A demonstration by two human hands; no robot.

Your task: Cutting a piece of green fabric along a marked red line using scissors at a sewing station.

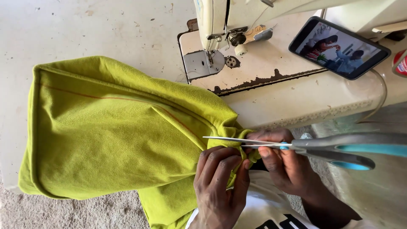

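Note:
A lime-green fabric [106, 135] with a thin orange stitched line lies spread over the pale table and hangs off its near edge. My left hand [220, 186] pinches a bunched fold of it at the right end. My right hand [286, 163] grips the same bunch from the other side, so the fingers of both hands meet. Scissors [335, 148] with grey and teal handles cross just above my right hand. Their slightly parted blades point left over the bunch. No finger shows in the handles, and what holds the scissors is hidden.
A cream sewing machine [224, 25] with worn paint stands at the top, its needle plate [202, 63] next to the fabric. A phone [339, 47] showing a video leans at the upper right. A red object [400, 63] sits at the right edge. Rough floor [106, 212] below.

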